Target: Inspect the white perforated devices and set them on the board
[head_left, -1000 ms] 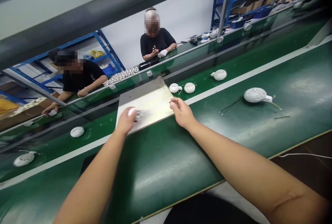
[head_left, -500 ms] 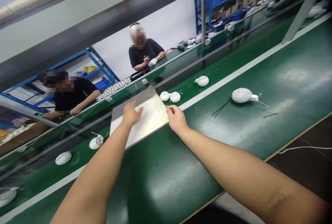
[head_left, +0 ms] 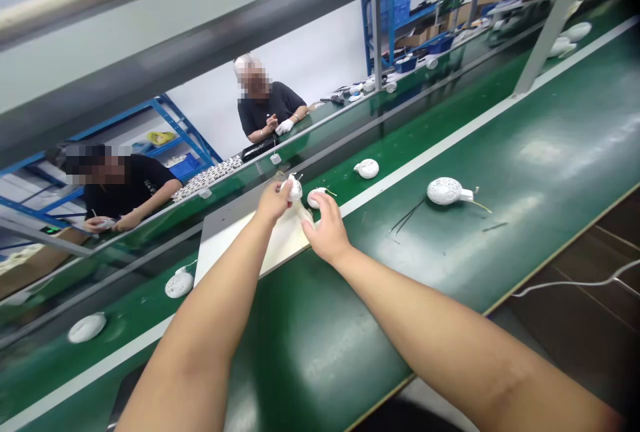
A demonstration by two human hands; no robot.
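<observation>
My left hand (head_left: 273,204) is closed on a white perforated oval housing (head_left: 294,188), raised over the far corner of a pale flat board (head_left: 225,240). Beside it, my right hand (head_left: 327,231) has thumb and fingers apart. Its fingertips overlap a second white oval housing (head_left: 315,196) with a thin wire; whether they touch it I cannot tell. A crumpled translucent edge of the board shows between the hands.
Another white oval housing (head_left: 445,191) with a tab and wire lies right on the green bench (head_left: 370,325), near dark thin strips (head_left: 407,217). More housings sit along the green belt (head_left: 430,129). A slanted grey post (head_left: 553,32) rises at right. Two people work across the line.
My left hand has moved from above the board to the right and picked up a housing. My right hand has let go of the board's edge and opened towards the other housing.
</observation>
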